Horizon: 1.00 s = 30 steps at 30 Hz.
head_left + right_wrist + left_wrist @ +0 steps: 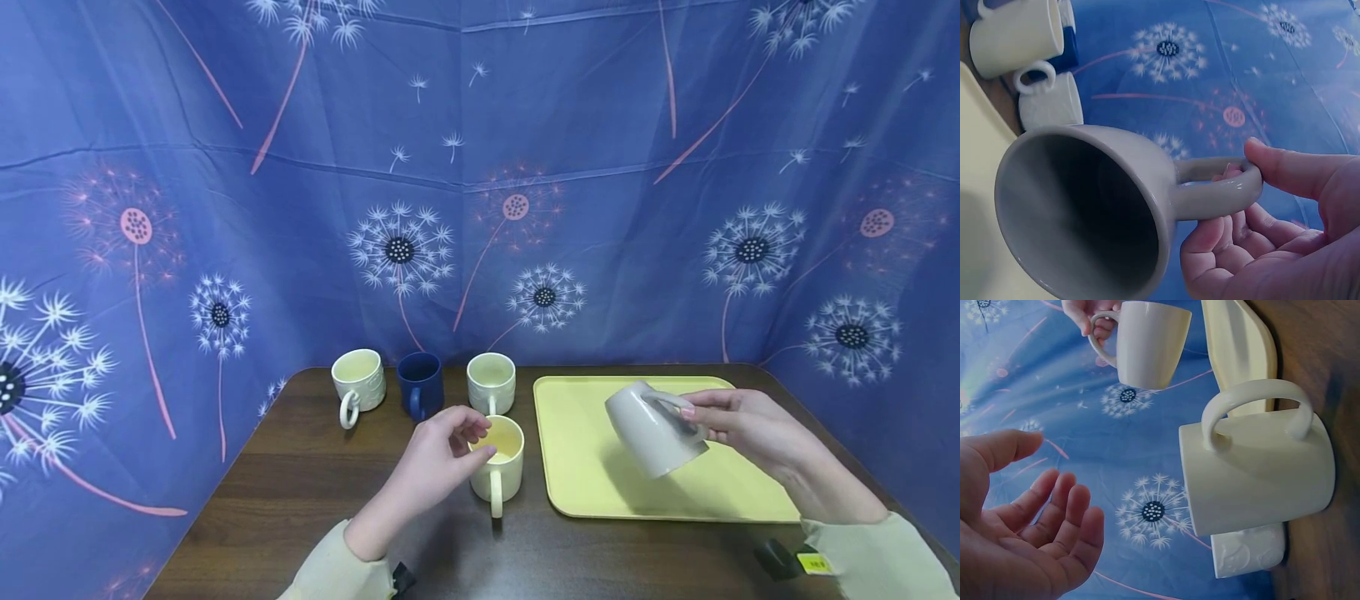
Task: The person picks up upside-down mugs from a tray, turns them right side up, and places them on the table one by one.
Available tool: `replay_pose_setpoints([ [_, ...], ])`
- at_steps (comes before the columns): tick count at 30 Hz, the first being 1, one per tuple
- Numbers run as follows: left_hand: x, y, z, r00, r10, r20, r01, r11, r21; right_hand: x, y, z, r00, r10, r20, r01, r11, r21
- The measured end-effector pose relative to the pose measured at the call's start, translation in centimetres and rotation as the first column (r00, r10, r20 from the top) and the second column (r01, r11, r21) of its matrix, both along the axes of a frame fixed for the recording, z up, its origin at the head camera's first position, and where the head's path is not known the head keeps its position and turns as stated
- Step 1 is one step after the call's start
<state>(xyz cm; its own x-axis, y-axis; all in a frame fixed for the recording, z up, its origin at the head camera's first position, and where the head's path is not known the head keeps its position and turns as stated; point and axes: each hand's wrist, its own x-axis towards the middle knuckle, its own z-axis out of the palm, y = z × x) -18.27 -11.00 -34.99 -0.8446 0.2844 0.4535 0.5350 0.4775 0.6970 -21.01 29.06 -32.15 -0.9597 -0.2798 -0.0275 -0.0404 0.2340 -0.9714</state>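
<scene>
My right hand pinches the handle of a light grey mug between thumb and fingers. The mug hangs tilted over the yellow tray, mouth turned downward; its dark inside shows in the right wrist view. My left hand holds nothing. Its fingers are loosely bent, thumb apart from them, beside the rim of a cream mug. That mug stands upright left of the tray, handle toward me. In the left wrist view a gap shows between the left hand and the cream mug.
Behind the cream mug stands a white mug with a raised pattern. Farther left are a dark blue mug and another white patterned mug. All stand on a dark wooden table, with a blue dandelion-print cloth behind.
</scene>
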Motion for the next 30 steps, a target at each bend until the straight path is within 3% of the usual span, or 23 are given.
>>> replay_pose_setpoints([
  [4, 0.1, 0.2, 0.4, 0.999, -0.01, -0.033, 0.009, 1.0, -0.015, 0.4, -0.7, 0.4, 1.0, 0.016, -0.012, -0.016, 1.0, 0.012],
  [11, 0.2, 0.7, 1.2, 0.999, -0.007, -0.032, 0.006, 1.0, -0.023, 0.9, -1.8, 1.2, 0.993, 0.114, 0.003, -0.114, 0.991, -0.064],
  [20, 0.5, 1.4, 2.4, 0.998, 0.0, -0.064, -0.002, 1.0, -0.031, 1.7, -3.6, 2.3, 0.967, 0.256, -0.016, -0.256, 0.965, -0.058],
  [30, 0.5, 2.5, 3.2, 0.992, -0.052, -0.116, 0.047, 0.998, -0.049, 2.7, -5.6, 2.7, 0.966, 0.255, -0.045, -0.257, 0.966, -0.029],
])
